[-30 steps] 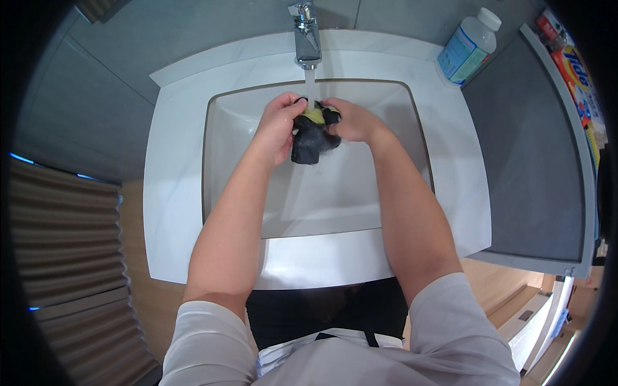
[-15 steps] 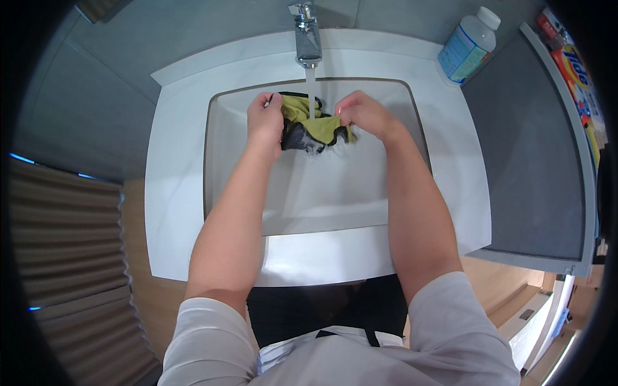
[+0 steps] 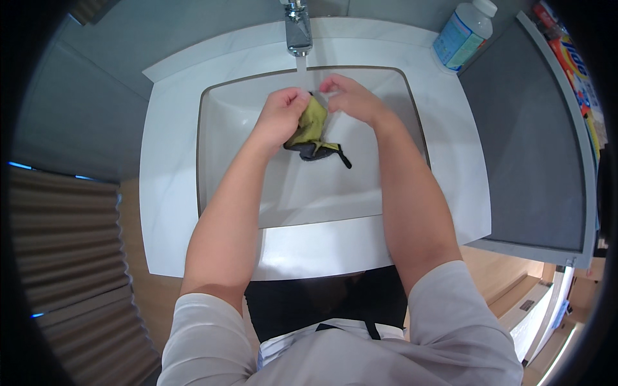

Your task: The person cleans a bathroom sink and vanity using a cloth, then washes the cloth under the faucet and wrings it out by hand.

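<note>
A wet cloth piece (image 3: 311,122), yellow-green with dark grey parts and a short black strap, hangs bunched inside the white sink (image 3: 322,199). My left hand (image 3: 280,117) pinches its upper edge between thumb and fingers. Just to the right, my right hand (image 3: 354,101) has its thumb and bent fingers apart, with no cloth seen between them. From the chrome tap (image 3: 298,37) a stream of water (image 3: 301,63) runs down by the left fingertips. The exact kind of cloth article cannot be told from its folds.
On the right back corner of the white countertop (image 3: 168,193) stands a clear bottle (image 3: 460,37) with a blue label and white cap. A grey panel (image 3: 528,148) is at the right, with colourful packages (image 3: 575,77) beyond it. A pleated brown curtain (image 3: 71,238) hangs at left.
The cloth was spread between both hands under the stream; now it hangs from my left hand alone. My right hand has come off it and moved slightly left and up.
</note>
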Action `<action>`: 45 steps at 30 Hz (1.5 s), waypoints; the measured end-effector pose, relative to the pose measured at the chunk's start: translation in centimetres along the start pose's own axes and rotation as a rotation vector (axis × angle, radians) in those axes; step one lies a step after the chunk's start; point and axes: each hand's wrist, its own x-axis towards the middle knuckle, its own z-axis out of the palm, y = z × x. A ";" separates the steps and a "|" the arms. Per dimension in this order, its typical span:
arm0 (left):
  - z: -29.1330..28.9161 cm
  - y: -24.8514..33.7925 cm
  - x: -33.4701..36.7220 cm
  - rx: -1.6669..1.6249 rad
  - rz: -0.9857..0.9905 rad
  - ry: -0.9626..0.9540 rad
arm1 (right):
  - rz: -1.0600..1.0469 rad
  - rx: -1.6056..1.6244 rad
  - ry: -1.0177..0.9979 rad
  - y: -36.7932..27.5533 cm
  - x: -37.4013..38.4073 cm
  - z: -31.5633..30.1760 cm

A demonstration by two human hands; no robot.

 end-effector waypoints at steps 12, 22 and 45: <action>-0.6 -0.2 0.3 -0.025 0.005 0.212 | -0.216 0.122 0.165 -1.5 0.5 1.5; -0.4 -0.1 0.5 0.193 -0.013 0.233 | -0.123 0.660 -0.019 -2.9 0.5 0.9; -1.0 -0.5 0.8 -0.264 0.081 0.164 | -0.206 0.375 0.006 0.3 1.6 1.2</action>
